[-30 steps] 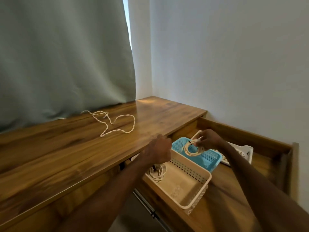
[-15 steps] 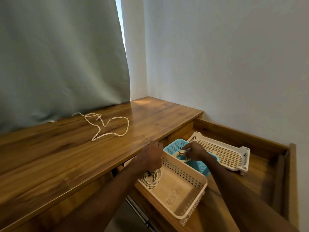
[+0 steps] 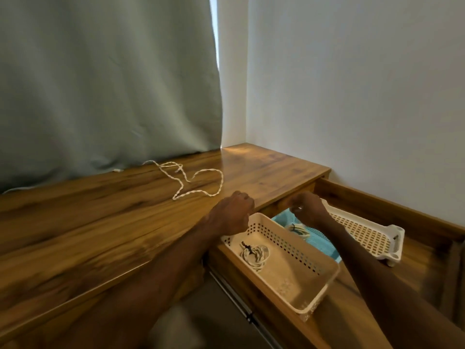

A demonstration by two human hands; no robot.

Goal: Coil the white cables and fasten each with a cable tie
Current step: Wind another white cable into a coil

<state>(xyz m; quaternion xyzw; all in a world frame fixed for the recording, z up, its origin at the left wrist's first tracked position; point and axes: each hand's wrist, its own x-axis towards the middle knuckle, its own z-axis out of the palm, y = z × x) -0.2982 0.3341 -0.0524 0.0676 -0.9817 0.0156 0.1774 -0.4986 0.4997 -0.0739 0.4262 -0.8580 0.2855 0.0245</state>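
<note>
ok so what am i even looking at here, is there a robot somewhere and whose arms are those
No robot: these are a person's bare arms, filmed by one camera worn on their head, looking down. A loose white cable lies on the wooden desk. In the open drawer, a beige basket holds a coiled, tied cable, a blue basket holds a second coil, and a white tray sits beside. The left hand is a fist with nothing visible in it; whether the right hand pinches anything, I cannot tell.

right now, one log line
tied white cable coil: beige mesh basket; second coil: blue basket; loose white cable: wooden desk; left hand, right hand: above baskets
</note>
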